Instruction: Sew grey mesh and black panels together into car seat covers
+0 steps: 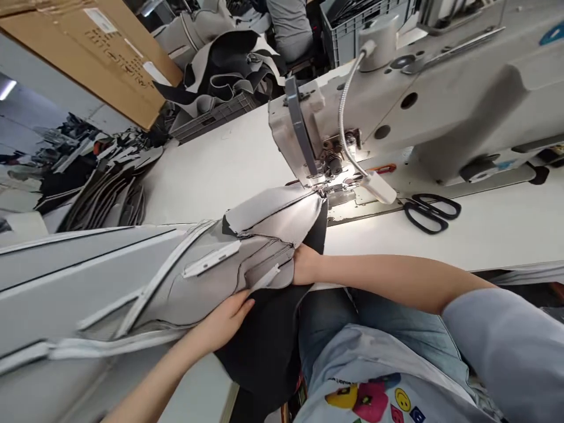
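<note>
A grey padded fabric cover (264, 235) with white piping lies on the white table (220, 164), its far edge under the needle of the sewing machine (335, 170). My left hand (224, 320) lies on the cover's near edge, fingers stretched over black lining (268, 335). My right hand (304, 264) is tucked under the cover's right side; its fingers are hidden by the fabric.
Black scissors (429, 211) lie right of the needle plate. A lamp on a flexible neck (376, 185) lights the needle. Cut fabric pieces (110, 188), a cardboard box (97, 53) and a grey crate (215, 114) stand at the far left. Another person (288, 26) sits behind.
</note>
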`<state>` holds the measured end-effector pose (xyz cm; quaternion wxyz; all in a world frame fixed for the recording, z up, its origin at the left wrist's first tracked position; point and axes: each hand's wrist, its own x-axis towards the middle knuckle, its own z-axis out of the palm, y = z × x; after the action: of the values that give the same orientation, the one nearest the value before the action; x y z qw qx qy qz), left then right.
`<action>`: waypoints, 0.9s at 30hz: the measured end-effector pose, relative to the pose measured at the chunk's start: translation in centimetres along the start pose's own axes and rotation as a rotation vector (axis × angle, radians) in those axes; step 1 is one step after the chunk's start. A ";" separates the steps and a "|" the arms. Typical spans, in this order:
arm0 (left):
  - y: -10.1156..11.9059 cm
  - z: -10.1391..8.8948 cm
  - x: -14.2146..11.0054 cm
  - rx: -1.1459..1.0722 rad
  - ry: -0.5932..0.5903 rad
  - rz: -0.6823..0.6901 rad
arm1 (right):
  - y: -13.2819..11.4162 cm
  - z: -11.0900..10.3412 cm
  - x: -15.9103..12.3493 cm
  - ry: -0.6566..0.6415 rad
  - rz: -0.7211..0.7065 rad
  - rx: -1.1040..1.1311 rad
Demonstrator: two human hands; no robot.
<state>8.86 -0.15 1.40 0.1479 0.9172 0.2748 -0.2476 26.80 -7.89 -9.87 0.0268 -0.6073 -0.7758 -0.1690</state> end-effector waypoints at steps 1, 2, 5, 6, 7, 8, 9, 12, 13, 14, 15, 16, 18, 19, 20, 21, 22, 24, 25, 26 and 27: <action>-0.2 0.6 0.8 -0.093 -0.099 -0.005 | -0.1 0.1 -0.9 0.011 -0.018 0.051; -0.1 0.9 1.3 -0.184 -0.210 -0.008 | -0.2 0.2 -1.7 0.026 -0.032 0.120; 1.9 -0.3 2.1 -0.276 -0.525 -0.016 | -0.8 0.6 -3.5 0.121 -0.071 0.376; 3.1 -1.4 2.3 -0.226 -0.604 0.018 | -1.1 0.6 -3.7 0.163 -0.085 0.459; 4.6 -2.7 2.7 -0.149 -0.638 0.065 | -1.4 0.6 -3.8 0.193 -0.097 0.522; 6.1 -4.0 3.3 -0.049 -0.631 0.128 | -1.7 0.5 -3.8 0.199 -0.101 0.556; 7.8 -5.3 4.2 0.072 -0.517 0.193 | -2.0 0.3 -3.8 0.183 -0.100 0.582; 12.0 -7.6 8.3 0.354 0.036 0.329 | -2.2 -0.7 -4.1 0.090 -0.129 0.632; 12.9 -7.7 10.0 0.409 0.130 0.355 | -2.0 -1.1 -4.5 0.064 -0.150 0.635; 13.5 -7.6 11.6 0.444 0.153 0.355 | -1.6 -1.5 -5.2 0.043 -0.171 0.627; 13.7 -7.3 13.2 0.461 0.133 0.330 | -1.1 -1.8 -6.0 0.031 -0.177 0.607; 13.7 -6.9 14.6 0.464 0.096 0.295 | -0.6 -2.0 -6.8 0.023 -0.148 0.577; 13.3 -6.3 16.5 0.441 0.050 0.226 | 0.9 -2.4 -8.3 0.028 -0.017 0.516; 13.1 -6.1 17.0 0.426 0.049 0.204 | 1.7 -2.5 -8.8 0.038 0.056 0.492; 12.8 -6.0 17.2 0.415 0.058 0.187 | 2.6 -2.6 -8.9 0.044 0.114 0.472; 12.7 -6.0 17.3 0.413 0.068 0.168 | 3.4 -2.7 -8.8 0.037 0.146 0.454; 12.6 -6.0 17.2 0.425 0.080 0.145 | 4.1 -2.8 -8.4 0.017 0.147 0.439; 12.4 -6.1 16.8 0.501 0.125 0.114 | 5.0 -2.7 -7.1 -0.041 0.109 0.407; 12.3 -6.0 16.6 0.553 0.156 0.118 | 5.3 -2.6 -6.4 -0.067 0.089 0.390; 12.1 -5.9 16.4 0.605 0.186 0.134 | 5.3 -2.4 -5.7 -0.080 0.074 0.373; 11.9 -5.8 16.3 0.649 0.211 0.157 | 5.2 -2.2 -5.2 -0.078 0.065 0.352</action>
<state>29.74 -0.30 -0.88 -0.1620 0.9553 0.1240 -0.2138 32.71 -12.31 -7.88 0.1082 -0.6240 -0.7739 -0.0060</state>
